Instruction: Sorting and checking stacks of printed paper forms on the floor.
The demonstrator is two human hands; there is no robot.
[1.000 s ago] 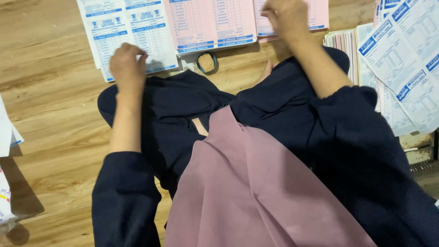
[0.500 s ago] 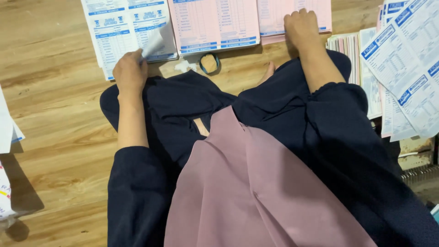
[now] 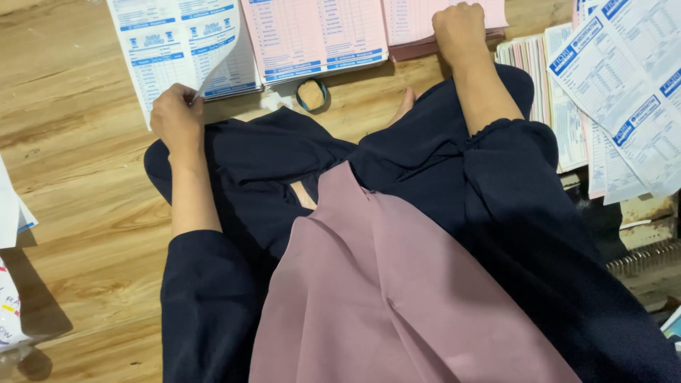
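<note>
Left hand (image 3: 177,117) now pinching corner of top white-blue sheet (image 3: 213,53), lifted higher off far-left stack than half-second earlier. Right hand (image 3: 461,28) fisted, pressing pink stack (image 3: 418,18), far right. Sheet separation underway.

Left hand (image 3: 176,117) lifts a white sheet (image 3: 216,53) (corner curled).

White form sheet (image 3: 213,53), printed in blue: lay on top of a stack at upper left of frame, on the wooden floor. Its lower right corner was lifted and curled upward, blank underside showing. Pink form stack (image 3: 425,18), blue print: lay flat at top centre-right of frame, upper part cut off by the frame edge.
</note>
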